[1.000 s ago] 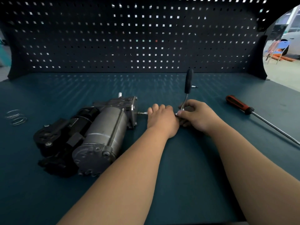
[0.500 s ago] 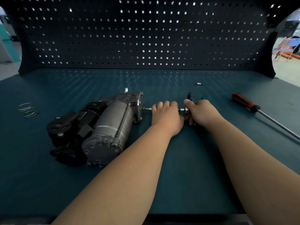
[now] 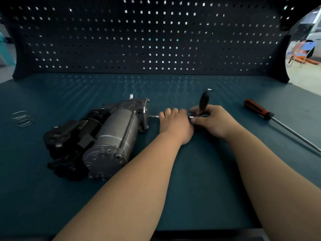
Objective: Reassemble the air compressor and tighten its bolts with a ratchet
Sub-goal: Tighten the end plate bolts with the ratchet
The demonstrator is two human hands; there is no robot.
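Observation:
The air compressor [image 3: 111,134], grey motor cylinder and black housing, lies on its side at centre-left of the bench. A thin metal extension bar [image 3: 154,116] runs from its right end plate toward my hands. My left hand [image 3: 175,125] is curled over this bar, hiding most of it. Just to the right, my right hand [image 3: 213,121] grips the ratchet at its head, thumb along the near side. The ratchet's black handle [image 3: 203,100] sticks up and away from me above my fingers.
A red-and-black screwdriver [image 3: 258,110] lies at the right, its long shaft running toward the near right edge. A small loose bit [image 3: 210,89] sits behind the ratchet. Two wire rings [image 3: 22,119] lie at the far left. A pegboard [image 3: 156,40] walls the back.
The ratchet handle swung down out of sight behind my right hand, then came back up to stand above my fingers. Both hands stayed on the bar and ratchet head.

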